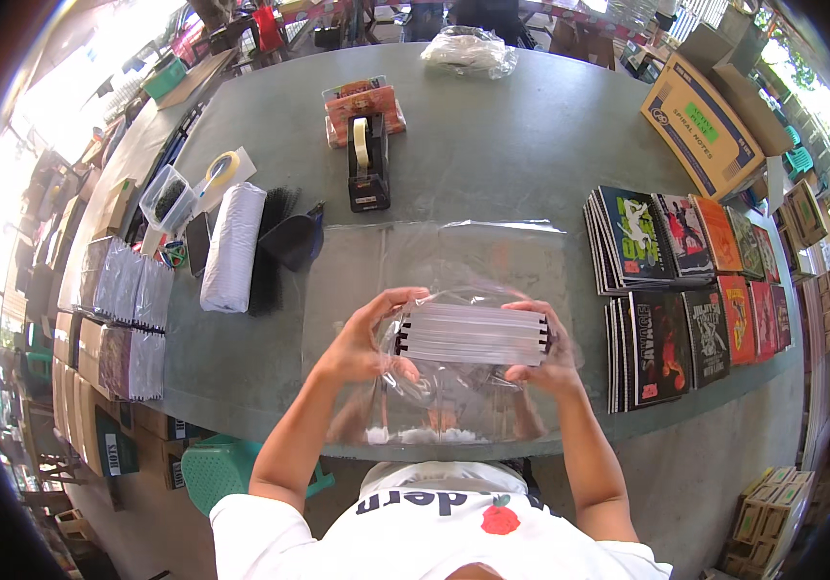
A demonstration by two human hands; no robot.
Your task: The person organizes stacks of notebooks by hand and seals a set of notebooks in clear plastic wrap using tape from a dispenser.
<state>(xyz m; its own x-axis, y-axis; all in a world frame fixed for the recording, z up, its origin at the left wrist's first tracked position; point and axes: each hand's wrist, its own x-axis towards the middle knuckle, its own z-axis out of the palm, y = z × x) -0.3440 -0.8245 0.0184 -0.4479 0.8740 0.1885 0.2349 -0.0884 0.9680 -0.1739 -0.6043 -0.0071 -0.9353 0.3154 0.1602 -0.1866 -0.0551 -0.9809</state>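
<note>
Between my two hands, near the front edge of the table, is a stack of spiral notebooks (473, 333), its white page edges facing up and black binding showing at both ends. Loose clear plastic (478, 290) surrounds the stack. My left hand (368, 338) grips the left end, thumb toward me and fingers at the far side. At the right end, my right hand (548, 348) holds in the same way. Under them a clear plastic sheet (337, 261) lies flat and shiny on the grey-green table (492, 135). The notebooks' covers are hidden.
Rows of colourful notebooks (661, 343) stand at the right, below an open cardboard box (703, 126). A tape dispenser (369, 164) is ahead. To the left lie a white roll (233, 248), a dark dustpan (291, 242) and wrapped notebook stacks (130, 285). Crumpled plastic (470, 51) sits at the far edge.
</note>
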